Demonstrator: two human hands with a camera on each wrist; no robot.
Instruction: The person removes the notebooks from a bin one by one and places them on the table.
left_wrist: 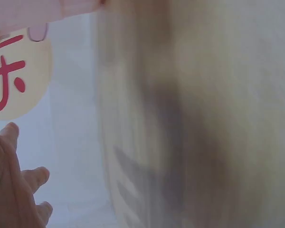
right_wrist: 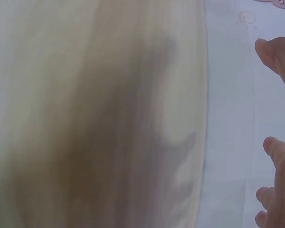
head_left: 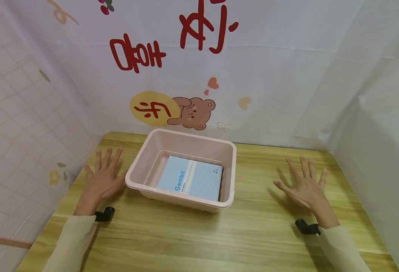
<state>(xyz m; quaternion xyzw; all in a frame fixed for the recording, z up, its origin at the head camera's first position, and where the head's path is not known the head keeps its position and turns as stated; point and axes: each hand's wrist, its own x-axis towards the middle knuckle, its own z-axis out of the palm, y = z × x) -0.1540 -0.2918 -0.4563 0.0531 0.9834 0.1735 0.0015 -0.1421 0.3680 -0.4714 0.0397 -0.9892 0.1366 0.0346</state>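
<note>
A pale pink plastic basin (head_left: 182,201) stands on the table, left of the middle. Inside it, flat on the bottom, lies a light blue notebook (head_left: 189,177) marked "Gambit". My left hand (head_left: 105,181) is spread just left of the basin, its fingers straight and holding nothing; whether it touches the rim I cannot tell. Well to the right of the basin, my right hand (head_left: 306,187) is also spread with nothing in it. Each wrist view shows only part of its hand, the left (left_wrist: 14,185) and the right (right_wrist: 280,161), with shadows on the table.
The wood-grain table (head_left: 186,241) ends at a white printed cloth (head_left: 271,75) behind it, with red characters and a bear. More cloth hangs at the left and right sides. A black wrist strap mount (head_left: 105,214) sits on the left wrist, and another (head_left: 306,227) on the right.
</note>
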